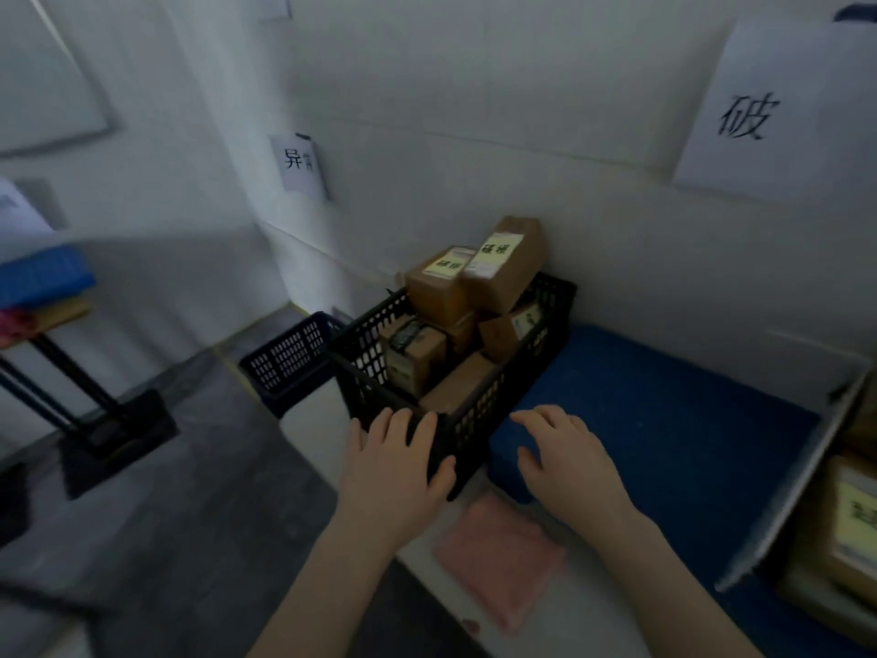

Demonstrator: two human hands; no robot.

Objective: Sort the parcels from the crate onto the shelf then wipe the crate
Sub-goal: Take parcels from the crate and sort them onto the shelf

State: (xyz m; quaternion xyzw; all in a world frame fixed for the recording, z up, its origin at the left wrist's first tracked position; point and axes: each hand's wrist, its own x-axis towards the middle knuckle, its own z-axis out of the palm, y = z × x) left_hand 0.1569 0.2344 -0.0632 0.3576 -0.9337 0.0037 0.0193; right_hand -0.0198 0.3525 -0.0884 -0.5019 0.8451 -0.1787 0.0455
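A white surface [583, 619] ran from 6 o'clock towards 3 o'clock beside a white wall [474, 111]. A blue mat [674, 420] covered its far part at 3 to 4 o'clock. Two paper signs with black characters hung on the wall, a small sign [299, 163] at 11 o'clock and a large sign [769, 106] at 2 o'clock. Grey floor [190, 515] filled 7 to 8 o'clock, and a black-legged stand [95, 420] at 9 o'clock carried a blue stack [42, 273]. A white divider [797, 491] edged the mat at 4 o'clock, with brown boxes [849, 529] beyond it.

The black mesh crate [479, 410] sat at the centre, on the left end of the surface, with its far end close to the wall. It held several brown parcels [413, 358], and two with yellow labels stood above the rim on the far side. A blue crate [289, 358] stood just beside it at its 9 o'clock, its inside hidden. A pink cloth [498, 558] lay flat on the surface at 6 o'clock, near the crate.

The left hand [398, 463] rested on the crate's near corner. Its fingers were spread and nearly straight up the end wall, and its thumb lay on the long side. The right hand [569, 463] hung over the mat just beside the crate, fingers spread and loosely bent, holding nothing. Whether it touched the mat could not be told.
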